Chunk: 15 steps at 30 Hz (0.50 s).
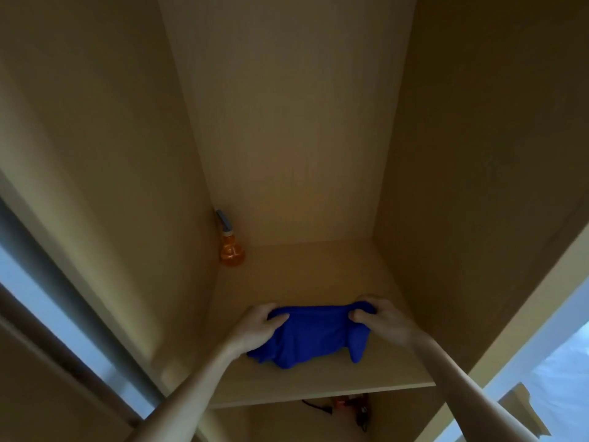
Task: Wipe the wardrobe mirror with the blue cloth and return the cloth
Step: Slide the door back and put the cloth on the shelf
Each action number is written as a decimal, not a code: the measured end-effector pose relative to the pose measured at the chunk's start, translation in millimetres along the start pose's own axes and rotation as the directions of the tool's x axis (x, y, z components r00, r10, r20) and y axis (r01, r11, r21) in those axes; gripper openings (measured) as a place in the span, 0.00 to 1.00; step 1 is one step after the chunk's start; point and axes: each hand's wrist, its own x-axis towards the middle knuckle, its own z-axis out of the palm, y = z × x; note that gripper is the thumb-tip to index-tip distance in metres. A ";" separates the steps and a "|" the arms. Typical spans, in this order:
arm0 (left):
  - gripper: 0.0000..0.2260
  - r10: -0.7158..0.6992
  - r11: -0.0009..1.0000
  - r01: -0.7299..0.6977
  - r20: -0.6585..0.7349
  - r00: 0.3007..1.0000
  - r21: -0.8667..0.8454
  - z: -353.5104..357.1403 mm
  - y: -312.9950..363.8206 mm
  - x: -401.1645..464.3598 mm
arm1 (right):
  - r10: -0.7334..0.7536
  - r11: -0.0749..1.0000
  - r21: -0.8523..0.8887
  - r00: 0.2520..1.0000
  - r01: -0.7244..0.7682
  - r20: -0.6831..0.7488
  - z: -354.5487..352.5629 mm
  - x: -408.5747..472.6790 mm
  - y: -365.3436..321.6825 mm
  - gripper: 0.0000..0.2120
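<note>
Both hands, left hand (pixel 259 323) and right hand (pixel 379 317), pinch the blue cloth (pixel 310 338) on the wardrobe shelf (pixel 318 275); better lay it flat, away from the front edge, before releasing

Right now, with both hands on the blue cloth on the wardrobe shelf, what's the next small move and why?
Probably lift it straight up. The left hand and right hand each grip an end of the blue cloth, whose bottom edge sags onto the shelf. The orange spray bottle stands apart in the back corner.
</note>
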 end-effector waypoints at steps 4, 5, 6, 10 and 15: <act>0.09 0.088 0.960 -0.096 0.043 0.995 0.262 -2.5 -17.7 6.6 | -0.032 0.998 -0.060 0.999 0.034 0.027 1.0 -3.3 26.9 0.06; 0.09 0.079 0.956 -0.091 0.053 0.995 0.279 -0.2 -26.0 6.3 | -0.035 0.996 -0.087 0.999 0.037 0.032 3.0 -4.6 34.6 0.04; 0.09 0.065 0.952 -0.078 0.054 0.996 0.297 2.4 -33.3 5.2 | -0.046 0.992 -0.115 0.998 0.050 0.038 5.5 -5.6 42.5 0.05; 0.09 0.027 0.933 -0.049 0.066 0.997 0.357 10.6 -54.0 4.0 | -0.026 0.966 -0.252 0.990 0.061 0.140 13.3 -5.5 64.8 0.11; 0.15 -0.019 0.910 -0.017 0.082 0.996 0.415 12.9 -60.1 4.3 | 0.034 0.942 -0.335 0.991 0.010 0.127 7.9 -6.5 71.7 0.13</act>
